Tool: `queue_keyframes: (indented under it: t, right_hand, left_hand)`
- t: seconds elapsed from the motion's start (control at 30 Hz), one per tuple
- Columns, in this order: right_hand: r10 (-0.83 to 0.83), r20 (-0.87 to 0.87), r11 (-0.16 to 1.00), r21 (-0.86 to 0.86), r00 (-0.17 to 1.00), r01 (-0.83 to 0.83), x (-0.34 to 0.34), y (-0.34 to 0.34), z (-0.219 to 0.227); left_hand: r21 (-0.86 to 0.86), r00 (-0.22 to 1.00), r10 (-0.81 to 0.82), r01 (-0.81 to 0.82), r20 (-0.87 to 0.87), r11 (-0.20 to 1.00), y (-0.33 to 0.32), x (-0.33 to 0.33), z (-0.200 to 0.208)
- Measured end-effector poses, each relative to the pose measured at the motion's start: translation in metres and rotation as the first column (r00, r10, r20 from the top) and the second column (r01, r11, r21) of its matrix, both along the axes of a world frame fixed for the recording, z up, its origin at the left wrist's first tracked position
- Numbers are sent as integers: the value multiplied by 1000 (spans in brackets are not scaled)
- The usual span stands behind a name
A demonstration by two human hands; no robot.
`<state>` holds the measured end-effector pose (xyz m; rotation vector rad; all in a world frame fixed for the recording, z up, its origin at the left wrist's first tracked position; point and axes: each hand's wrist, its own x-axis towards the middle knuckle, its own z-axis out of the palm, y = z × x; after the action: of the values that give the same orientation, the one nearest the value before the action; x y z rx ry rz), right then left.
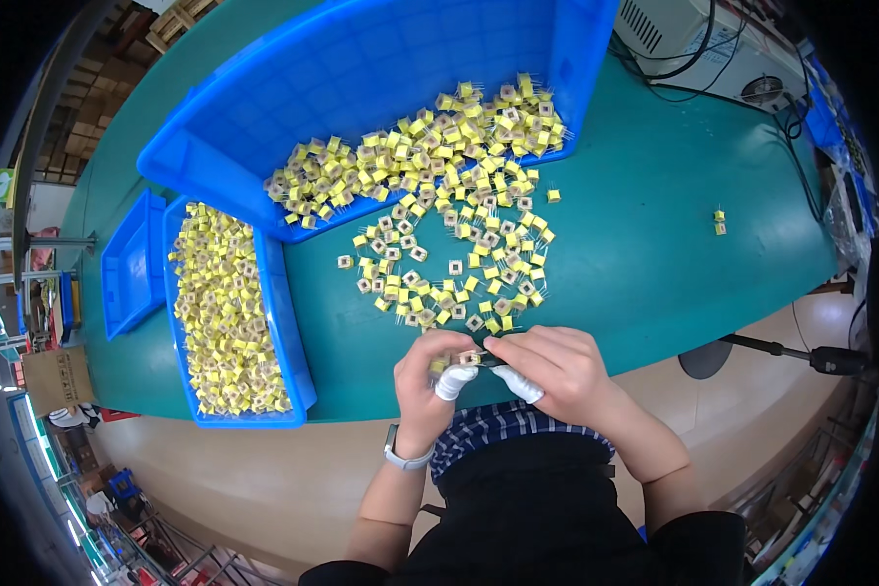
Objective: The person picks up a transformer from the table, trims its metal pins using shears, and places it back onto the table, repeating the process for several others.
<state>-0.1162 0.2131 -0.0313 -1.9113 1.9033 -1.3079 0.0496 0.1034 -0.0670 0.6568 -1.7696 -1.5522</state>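
Both hands meet close to my body at the table's near edge, white covers on their thumbs. My left hand [428, 376], with a watch on the wrist, is closed around a small transformer [469, 358], mostly hidden by the fingers. My right hand [555, 366] pinches a small dark item [491, 359] against it; its kind is too covered to make out. Just beyond the hands lies a loose spread of small yellow-wrapped transformers [456, 267] with thin wire pins. It runs back into a large blue bin [352, 78] tipped toward me, which holds many more.
At left, a blue crate [298, 371] is filled with similar transformers, beside a smaller blue tray [135, 264]. A beige instrument [703, 49] with black cables stands at the far right of the green table [645, 244]. Two transformers [721, 223] lie apart at right.
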Motion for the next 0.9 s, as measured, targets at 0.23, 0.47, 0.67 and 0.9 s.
queue_keyframes:
  t: [0.23,0.47,0.67,0.9]
  right_hand:
    - [14,-51,1000,27,999,-12,-3,1,2]
    - [-2,14,1000,5,1000,2,-4,0,4]
    - [17,1,1000,17,1000,-17,-4,-1,3]
    - [25,47,999,24,999,-26,3,0,3]
  left_hand:
    - [-35,1000,-15,14,-22,999,-3,-2,-1]
    - [-66,1000,-17,15,-23,998,-3,-3,1]
    - [-80,999,-36,33,-34,996,-4,-5,2]
    - [142,1000,-22,21,2,990,-3,2,9]
